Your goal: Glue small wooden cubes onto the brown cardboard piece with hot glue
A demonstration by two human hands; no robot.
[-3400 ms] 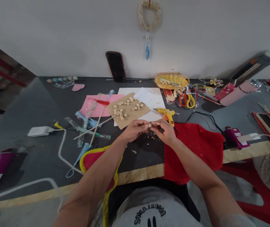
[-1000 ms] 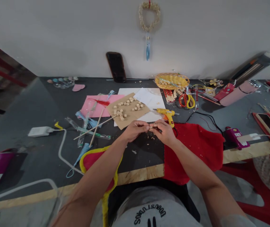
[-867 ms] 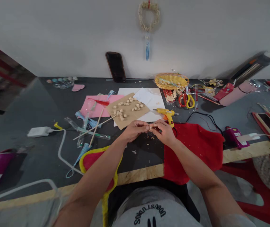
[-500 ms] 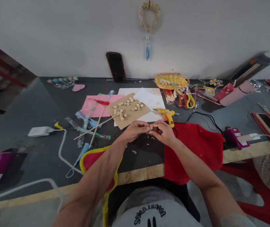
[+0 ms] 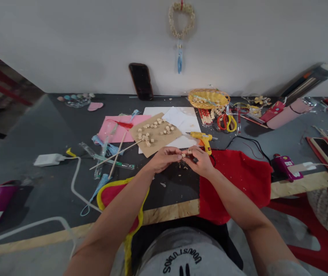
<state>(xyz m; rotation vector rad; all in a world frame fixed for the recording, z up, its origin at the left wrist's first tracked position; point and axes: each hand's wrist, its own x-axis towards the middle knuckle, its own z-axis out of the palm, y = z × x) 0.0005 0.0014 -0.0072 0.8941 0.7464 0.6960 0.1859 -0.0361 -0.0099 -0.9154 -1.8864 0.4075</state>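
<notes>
My left hand [image 5: 165,159] is closed, with thumb and fingertips pinching a small cream cluster-shaped piece [image 5: 183,155] over the dark table. From the other side my right hand [image 5: 200,161] meets it, fingers bent and closed at the same piece. Something small and dark shows under the right fingers; its kind is hidden. Beyond the hands, several similar cream pieces [image 5: 149,134] lie on a brown sheet [image 5: 164,143]. A yellow glue gun [image 5: 204,138] rests just past my right hand, partly on white paper [image 5: 191,122]. Small scraps lie below the fingers.
A red cloth [image 5: 235,180] lies under my right forearm. Left are thin sticks [image 5: 117,155], blue tassels [image 5: 102,186] and a white cable [image 5: 76,180]. Behind stand a yellow basket [image 5: 210,97], scissors [image 5: 227,122] and a phone [image 5: 141,81]. A heart-shaped hanging [image 5: 181,21] is on the wall.
The small cream piece has turned slightly between my fingertips and shows more clearly. Both hands stay in nearly the same place.
</notes>
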